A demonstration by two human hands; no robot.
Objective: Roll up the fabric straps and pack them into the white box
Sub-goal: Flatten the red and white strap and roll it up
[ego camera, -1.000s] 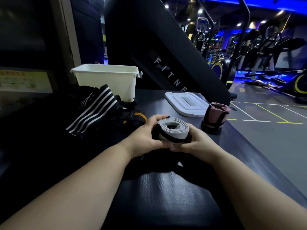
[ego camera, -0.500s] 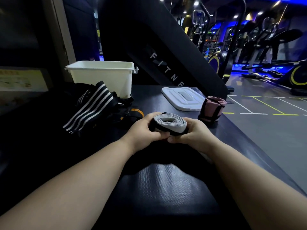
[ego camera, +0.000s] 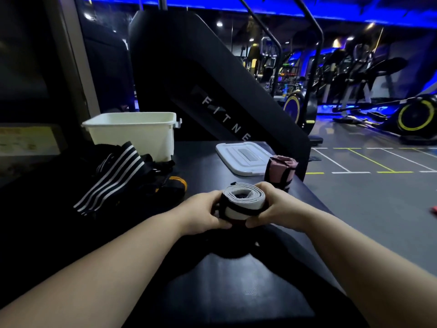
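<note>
Head view: left hand point(ego camera: 203, 213) and right hand point(ego camera: 276, 209) both gripped grey strap roll point(ego camera: 243, 202), near centre over dark bench point(ego camera: 236, 292). Roll wound, not yet packed. Pink roll point(ego camera: 280, 170) stood right, outside white box point(ego camera: 132, 133) at far left; lid point(ego camera: 243, 158) off. Striped straps point(ego camera: 113, 176) lay unrolled, left. Box interior hidden; far-side fingers unseen; pile too dark to count.
</note>
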